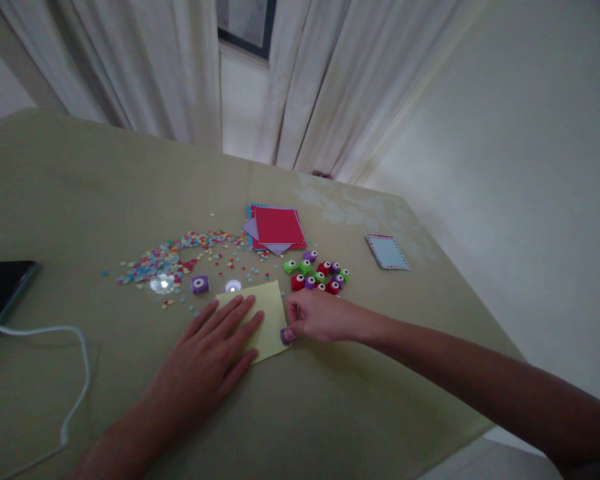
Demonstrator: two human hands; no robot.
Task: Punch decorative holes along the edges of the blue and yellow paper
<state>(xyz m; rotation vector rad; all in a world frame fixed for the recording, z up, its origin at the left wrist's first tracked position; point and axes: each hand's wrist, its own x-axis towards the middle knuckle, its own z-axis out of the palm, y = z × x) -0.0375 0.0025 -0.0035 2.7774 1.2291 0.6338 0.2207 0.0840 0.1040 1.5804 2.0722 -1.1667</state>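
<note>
A square of pale yellow paper (267, 327) lies on the table, held flat under my left hand (220, 347), whose fingers are spread over it. At the paper's right edge, my right hand (317, 317) pinches a small purple craft punch (285, 336), which touches the lower right corner. Much of that punch is hidden by my thumb and fingers. Just beyond my right hand stands a cluster of red, green and purple craft punches (324, 268). Another purple punch (200, 285) sits alone, left of the paper's far edge.
Colourful confetti (163, 259) is scattered at the left. Behind the paper lies a stack of red, blue and lilac squares (280, 227). A light blue card with a patterned edge (389, 252) rests at the right. A dark tablet-like device (3, 287) and white cable (83, 373) occupy the left side.
</note>
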